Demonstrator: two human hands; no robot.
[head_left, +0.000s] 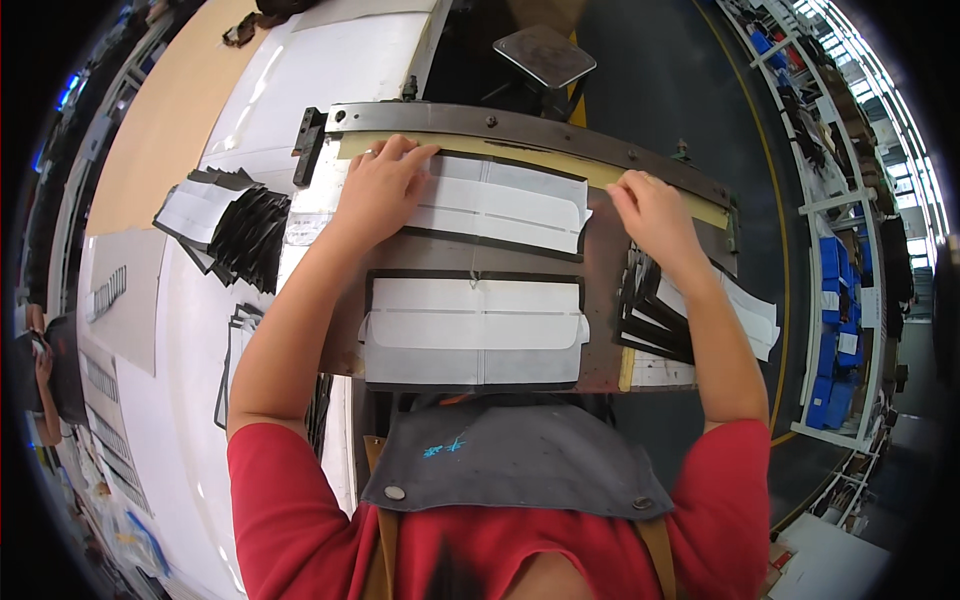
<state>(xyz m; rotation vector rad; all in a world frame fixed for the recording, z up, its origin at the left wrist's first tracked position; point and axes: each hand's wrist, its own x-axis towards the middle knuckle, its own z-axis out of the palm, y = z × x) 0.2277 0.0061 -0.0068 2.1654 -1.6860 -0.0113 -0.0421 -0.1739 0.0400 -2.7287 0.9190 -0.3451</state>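
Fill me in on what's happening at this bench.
A person in red sleeves has the left hand at the left end of the far black-edged white panel, beside a dark metal bar. The right hand is just off that panel's right end. A similar near panel lies closer to the person, with neither hand on it. Dark-edged pieces are piled left and right.

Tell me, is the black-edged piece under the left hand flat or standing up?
Lying flat: the black-edged piece shows its broad face upward, the left hand at its end.
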